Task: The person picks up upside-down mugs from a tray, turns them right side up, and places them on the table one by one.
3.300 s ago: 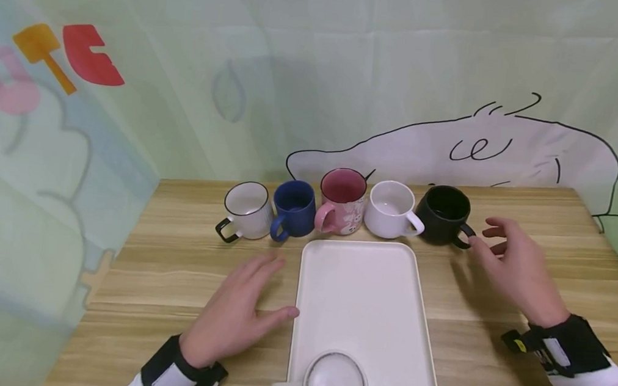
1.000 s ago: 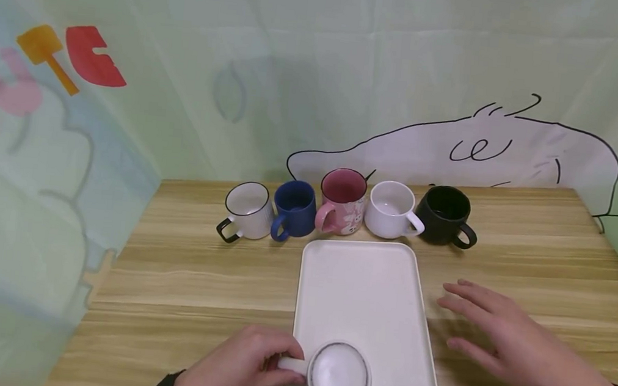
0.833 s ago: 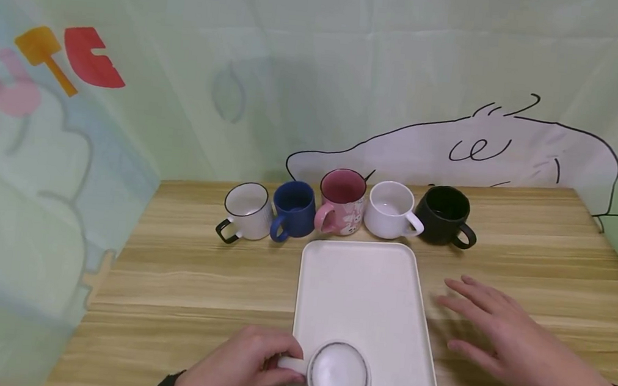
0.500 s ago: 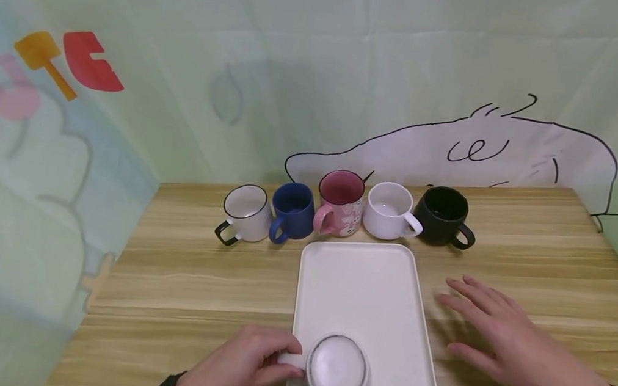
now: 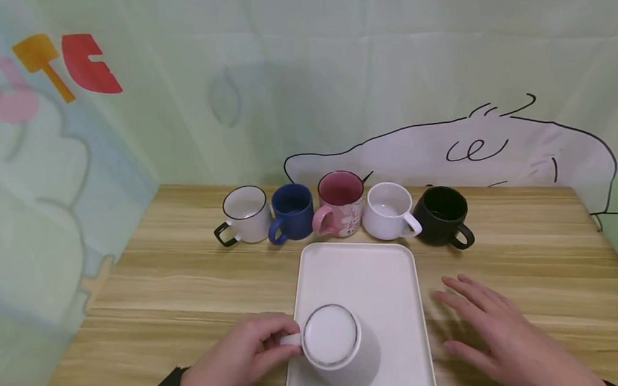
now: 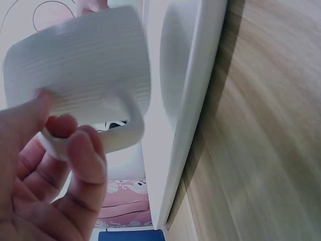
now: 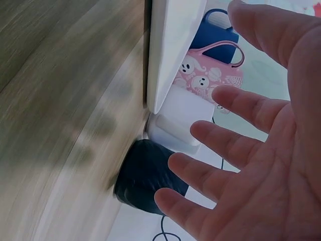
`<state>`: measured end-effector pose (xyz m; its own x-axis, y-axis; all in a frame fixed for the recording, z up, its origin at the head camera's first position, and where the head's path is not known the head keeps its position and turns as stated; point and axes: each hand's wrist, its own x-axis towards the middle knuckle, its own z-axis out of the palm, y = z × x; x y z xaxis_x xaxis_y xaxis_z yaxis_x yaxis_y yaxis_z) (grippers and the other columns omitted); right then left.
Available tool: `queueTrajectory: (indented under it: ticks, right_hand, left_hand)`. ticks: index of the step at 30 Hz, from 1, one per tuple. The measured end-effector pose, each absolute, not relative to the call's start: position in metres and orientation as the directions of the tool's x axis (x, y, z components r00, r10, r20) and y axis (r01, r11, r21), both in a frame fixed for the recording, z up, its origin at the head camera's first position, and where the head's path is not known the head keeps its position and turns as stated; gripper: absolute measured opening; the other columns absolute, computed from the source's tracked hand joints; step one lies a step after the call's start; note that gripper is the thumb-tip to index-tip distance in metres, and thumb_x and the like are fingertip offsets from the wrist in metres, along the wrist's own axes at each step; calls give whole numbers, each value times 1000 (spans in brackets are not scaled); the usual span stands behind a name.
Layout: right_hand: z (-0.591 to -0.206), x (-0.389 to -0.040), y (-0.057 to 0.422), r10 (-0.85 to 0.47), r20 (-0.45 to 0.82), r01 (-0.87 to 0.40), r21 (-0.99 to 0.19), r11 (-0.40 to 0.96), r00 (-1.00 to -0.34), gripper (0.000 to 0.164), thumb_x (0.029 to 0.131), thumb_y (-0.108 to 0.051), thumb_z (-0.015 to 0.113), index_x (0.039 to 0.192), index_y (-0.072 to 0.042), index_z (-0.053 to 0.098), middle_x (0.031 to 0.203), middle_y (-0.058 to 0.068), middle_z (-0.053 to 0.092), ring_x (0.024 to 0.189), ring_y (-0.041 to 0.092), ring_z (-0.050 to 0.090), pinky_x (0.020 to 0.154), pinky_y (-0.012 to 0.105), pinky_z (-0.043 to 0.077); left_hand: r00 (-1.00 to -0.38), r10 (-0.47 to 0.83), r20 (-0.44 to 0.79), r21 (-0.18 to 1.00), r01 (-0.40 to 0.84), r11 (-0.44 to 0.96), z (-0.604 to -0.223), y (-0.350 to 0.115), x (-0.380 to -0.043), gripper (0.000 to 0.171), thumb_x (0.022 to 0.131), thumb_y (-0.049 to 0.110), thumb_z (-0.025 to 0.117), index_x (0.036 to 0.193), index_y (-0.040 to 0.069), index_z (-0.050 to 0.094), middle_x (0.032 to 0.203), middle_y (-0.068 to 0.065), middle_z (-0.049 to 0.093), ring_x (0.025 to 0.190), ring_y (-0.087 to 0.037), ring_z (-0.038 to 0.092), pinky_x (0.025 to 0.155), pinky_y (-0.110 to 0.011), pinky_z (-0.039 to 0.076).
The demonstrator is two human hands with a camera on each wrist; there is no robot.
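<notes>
My left hand (image 5: pixel 242 354) pinches the handle of a white ribbed mug (image 5: pixel 352 359), which is upside down with its base up, over the near part of the white tray (image 5: pixel 359 277). In the left wrist view, thumb and fingers close on the handle of that mug (image 6: pixel 85 60), and a gap shows between it and the tray (image 6: pixel 185 100). To the right of the tray my right hand (image 5: pixel 516 352) hovers over the table with fingers spread and nothing in them. The right wrist view shows that hand (image 7: pixel 261 150) with its fingers extended.
Upright mugs line the back of the table: a white one with black rim (image 5: pixel 246 215), a blue one (image 5: pixel 292 213), a pink patterned one (image 5: pixel 348 218), a white one (image 5: pixel 387 215) and a black one (image 5: pixel 439 220). A printed cloth (image 5: pixel 317 95) hangs behind them.
The left hand took hold of the mug's handle, then lifted the mug and tilted it, its base moving away from me. The right hand withdrew from the black mug to beside the tray.
</notes>
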<state>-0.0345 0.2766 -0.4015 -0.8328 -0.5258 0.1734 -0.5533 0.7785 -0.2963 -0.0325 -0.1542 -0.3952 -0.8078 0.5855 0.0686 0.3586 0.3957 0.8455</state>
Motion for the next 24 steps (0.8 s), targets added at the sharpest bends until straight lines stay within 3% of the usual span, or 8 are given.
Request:
queueTrajectory:
  ticks: [3, 7, 12, 17, 24]
  right_hand:
    - [-398, -36, 274, -523, 154, -544, -316, 778, -838, 70, 93, -50, 81, 154, -26, 54, 162, 6, 45, 146, 34, 44, 107, 58, 46]
    - [-395, -39, 270, -531, 157, -550, -336, 764, -833, 71, 93, -47, 82, 154, -23, 54, 160, 7, 47, 144, 33, 46, 105, 62, 46]
    - [-390, -41, 264, -524, 147, -539, -364, 760, -839, 72, 95, -48, 80, 155, -21, 52, 159, 3, 48, 143, 28, 49, 106, 58, 49]
    - [-385, -46, 256, -523, 169, -541, -422, 727, -835, 70, 97, -41, 79, 157, -18, 50, 157, 4, 51, 140, 26, 53, 106, 55, 51]
    - [-381, -57, 239, -483, 151, -459, -635, 622, -863, 62, 100, -39, 76, 154, -19, 52, 149, 2, 59, 126, 18, 64, 95, 38, 59]
  left_hand:
    - [-841, 536, 79, 863, 327, 385, -395, -153, -36, 8, 101, 27, 75, 106, 21, 74, 90, 10, 66, 78, -7, 60, 65, -25, 55]
    - [-869, 481, 117, 880, 315, 355, -395, -151, -42, 5, 101, 19, 74, 106, 17, 74, 90, 6, 68, 77, -11, 62, 65, -26, 56]
    - [-906, 410, 110, 914, 253, 316, -393, -146, -49, 4, 103, 11, 71, 107, 13, 71, 87, -1, 65, 72, -17, 61, 60, -27, 55]
    - [-924, 360, 131, 934, 236, 268, -390, -138, -57, 5, 103, 6, 69, 106, 9, 70, 84, -11, 65, 69, -33, 62, 58, -32, 57]
    - [-927, 321, 194, 944, 266, 197, -384, -126, -68, 10, 103, 0, 67, 111, 6, 70, 92, -15, 68, 76, -29, 66, 65, -36, 62]
